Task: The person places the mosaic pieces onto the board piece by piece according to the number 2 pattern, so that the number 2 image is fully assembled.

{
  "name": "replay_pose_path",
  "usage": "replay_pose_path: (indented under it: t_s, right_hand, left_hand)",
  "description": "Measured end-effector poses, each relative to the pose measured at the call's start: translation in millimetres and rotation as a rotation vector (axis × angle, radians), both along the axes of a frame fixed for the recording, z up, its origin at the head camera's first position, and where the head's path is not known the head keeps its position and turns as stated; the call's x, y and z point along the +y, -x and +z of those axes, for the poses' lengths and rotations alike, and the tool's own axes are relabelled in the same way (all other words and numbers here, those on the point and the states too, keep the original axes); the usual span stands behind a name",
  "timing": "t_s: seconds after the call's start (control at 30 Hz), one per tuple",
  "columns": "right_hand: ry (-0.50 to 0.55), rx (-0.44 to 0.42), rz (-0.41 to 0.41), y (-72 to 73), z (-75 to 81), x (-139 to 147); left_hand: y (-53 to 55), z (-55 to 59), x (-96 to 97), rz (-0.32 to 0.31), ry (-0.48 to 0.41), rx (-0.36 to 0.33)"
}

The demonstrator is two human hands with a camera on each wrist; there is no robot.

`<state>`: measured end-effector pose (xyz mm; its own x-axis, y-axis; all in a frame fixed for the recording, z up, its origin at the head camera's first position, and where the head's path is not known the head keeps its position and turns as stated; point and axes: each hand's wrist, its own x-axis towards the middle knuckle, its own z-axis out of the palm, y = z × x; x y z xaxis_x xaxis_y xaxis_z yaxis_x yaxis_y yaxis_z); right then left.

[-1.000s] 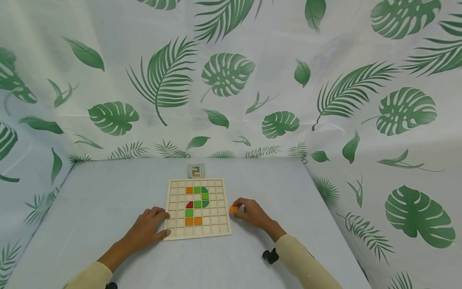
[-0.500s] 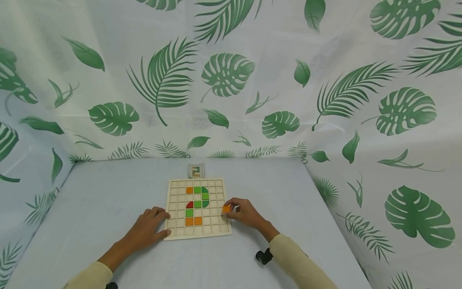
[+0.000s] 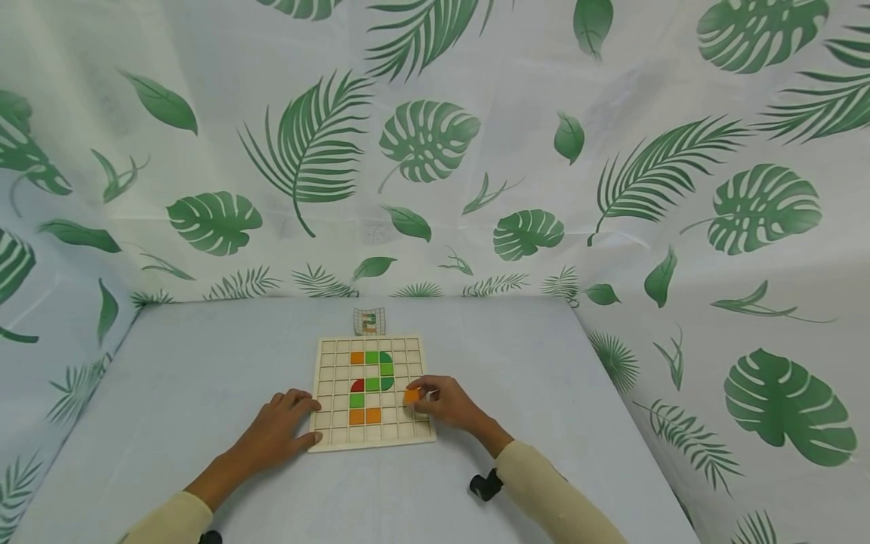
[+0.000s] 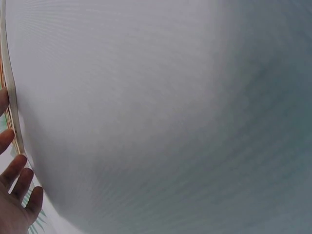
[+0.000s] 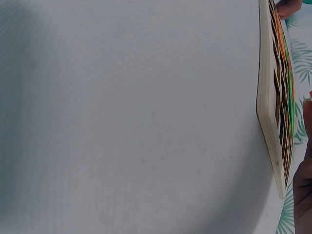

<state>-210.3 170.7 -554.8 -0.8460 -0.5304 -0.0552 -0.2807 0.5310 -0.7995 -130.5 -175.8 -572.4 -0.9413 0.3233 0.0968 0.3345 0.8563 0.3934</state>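
Note:
A pale wooden grid board (image 3: 333,438) lies on the table, with green, red and orange tiles set in some of its squares. My right hand (image 3: 451,406) pinches an orange square tile (image 3: 411,396) between thumb and fingertips, over the right part of the grid. At the board's left edge rests my left hand (image 3: 275,428), its thumb and fingers spread along the rim. The left wrist view catches the fingers of the left hand (image 4: 17,195) beside the board's side (image 4: 11,87). Only part of the right hand (image 5: 303,190) shows in the right wrist view.
Behind the board a small card (image 3: 369,323) bears a gridded pattern in similar colours. The white table (image 3: 204,363) meets a leaf-printed sheet (image 3: 476,91) at the back and sides. A dark device (image 3: 485,486) sits at the right wrist.
My right hand has moved left with the orange tile, from just outside the board's right edge to over its right-hand squares. The left hand and board have stayed put.

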Motion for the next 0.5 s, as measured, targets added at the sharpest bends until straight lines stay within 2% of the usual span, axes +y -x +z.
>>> replay_pose_path:
  t_s: [0.5]
  right_hand:
    - [0.009, -0.017, 0.025, -5.8, -0.4, -15]
  left_hand:
    - [0.3, 1.6, 0.7, 0.004, 0.004, -0.017]
